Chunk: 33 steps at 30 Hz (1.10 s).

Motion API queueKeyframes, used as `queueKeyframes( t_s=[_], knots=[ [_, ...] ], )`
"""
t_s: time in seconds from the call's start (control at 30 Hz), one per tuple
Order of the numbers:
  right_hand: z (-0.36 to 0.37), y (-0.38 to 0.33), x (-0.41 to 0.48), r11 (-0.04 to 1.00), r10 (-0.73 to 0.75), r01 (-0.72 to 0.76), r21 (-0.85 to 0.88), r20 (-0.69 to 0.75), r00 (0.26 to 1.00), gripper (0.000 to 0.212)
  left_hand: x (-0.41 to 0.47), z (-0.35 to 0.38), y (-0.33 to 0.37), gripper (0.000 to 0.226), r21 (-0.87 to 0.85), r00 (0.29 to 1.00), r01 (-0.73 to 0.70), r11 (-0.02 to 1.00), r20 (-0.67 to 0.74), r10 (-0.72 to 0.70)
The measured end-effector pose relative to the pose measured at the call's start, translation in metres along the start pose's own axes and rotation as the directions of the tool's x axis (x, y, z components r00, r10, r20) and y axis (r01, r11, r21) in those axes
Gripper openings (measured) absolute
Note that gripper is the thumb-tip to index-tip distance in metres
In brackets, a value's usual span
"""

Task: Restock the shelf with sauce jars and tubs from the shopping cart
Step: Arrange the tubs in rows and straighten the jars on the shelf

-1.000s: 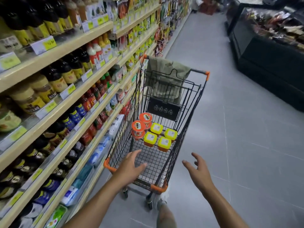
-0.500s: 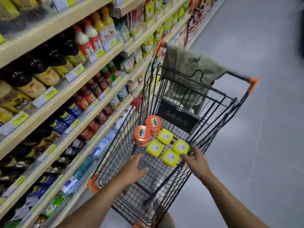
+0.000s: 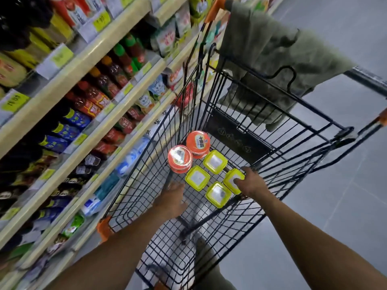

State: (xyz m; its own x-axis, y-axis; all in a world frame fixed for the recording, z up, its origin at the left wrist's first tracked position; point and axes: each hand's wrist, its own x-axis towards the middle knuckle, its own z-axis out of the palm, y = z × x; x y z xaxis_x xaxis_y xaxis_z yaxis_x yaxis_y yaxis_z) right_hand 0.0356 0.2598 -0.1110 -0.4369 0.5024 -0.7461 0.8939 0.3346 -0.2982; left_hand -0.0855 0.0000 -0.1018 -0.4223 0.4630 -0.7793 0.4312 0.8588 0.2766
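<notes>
The right hand (image 3: 252, 184) is closed round a yellow-lidded tub (image 3: 229, 177), with the thumb laid across its lid and the fingers curled over its far edge. This tub is set at 3 o'clock in a cluster of four. The other three yellow-lidded tubs (image 3: 197, 177) are seen at 12, 9 and 6 o'clock of that cluster, close together on the wire bottom of the shopping cart (image 3: 303, 130). The left hand (image 3: 173, 198) is held flat inside the basket, fingers stretched and nothing gripped. It is blurred, so whether the wire bottom is touched cannot be told. It is found at 8 o'clock of the cluster, just beside the nearest tub. Two orange-lidded jars (image 3: 198, 143) are stood touching each other at 11 o'clock of the cluster, near the cart's left wall. A green cloth (image 3: 272, 51) is draped over the cart's far end at 1 o'clock. The shelf (image 3: 88, 59), packed with bottles (image 3: 109, 80) and pouches (image 3: 157, 88), is ranged along the cart's 9 o'clock side. Grey aisle floor (image 3: 345, 206) is seen at 3 o'clock.
</notes>
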Motion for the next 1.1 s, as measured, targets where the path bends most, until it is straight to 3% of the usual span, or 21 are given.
queueKeyframes(
  t_s=[0.1,0.2,0.33,0.47,0.77,0.93,1.1],
  knots=[
    [0.005,0.005,0.021,0.971,-0.018,0.025,-0.238,0.032,0.999,0.073,0.020,0.002,0.005,0.077,0.096,0.999,-0.003,0.995,0.033,0.000],
    [0.013,0.011,0.045,0.936,-0.039,0.074,-0.345,0.109,0.993,0.079,0.045,0.005,0.006,0.077,0.097,0.998,-0.033,0.995,0.059,0.028],
    [0.027,0.015,0.075,0.906,-0.034,0.097,-0.411,0.158,0.987,0.092,0.083,0.011,0.009,0.084,0.066,0.996,-0.044,0.997,0.078,0.039],
    [0.046,0.022,0.097,0.858,-0.053,0.132,-0.496,0.170,0.984,0.103,0.115,0.018,0.015,0.092,0.176,0.998,-0.034,0.984,0.061,0.024],
    [0.081,0.036,0.136,0.829,0.059,0.067,-0.555,0.208,0.976,0.111,0.162,0.052,0.015,0.103,0.239,0.995,-0.033,0.971,0.099,0.009],
    [0.100,0.041,0.145,0.762,0.052,0.066,-0.644,0.162,0.985,0.110,0.179,0.072,0.014,0.113,0.077,0.996,0.015,0.997,0.082,-0.021],
    [0.109,0.042,0.149,0.664,0.021,0.104,-0.741,0.157,0.987,0.127,0.190,0.083,0.012,0.112,0.052,0.999,0.043,0.998,0.014,-0.044]
  ],
)
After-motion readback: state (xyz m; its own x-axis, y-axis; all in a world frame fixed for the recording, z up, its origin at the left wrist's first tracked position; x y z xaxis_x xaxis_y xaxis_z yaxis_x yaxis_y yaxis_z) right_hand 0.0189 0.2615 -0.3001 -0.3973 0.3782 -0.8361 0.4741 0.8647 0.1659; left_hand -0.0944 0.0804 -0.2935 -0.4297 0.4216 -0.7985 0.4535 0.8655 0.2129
